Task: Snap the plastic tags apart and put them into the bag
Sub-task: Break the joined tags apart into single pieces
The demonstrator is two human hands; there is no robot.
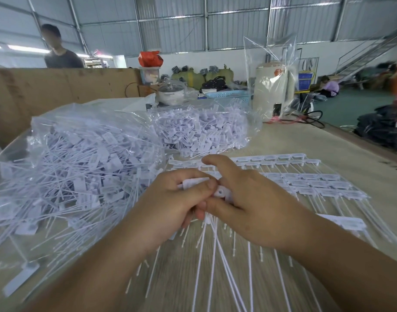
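left hand [170,199] and right hand [244,199] both pinching tags [220,192] | grip meeting at heads, tails trailing toward wearer | bag [64,136] lying left, probably nearer left hand

Held tags [217,192]: white plastic, heads bunched, thin tails fanning down toward the viewer.
Tag strips [305,179]: joined rows, flat on the surface, right side.
Bag [80,158]: clear plastic, left, stuffed with loose white tags, lying on its side.
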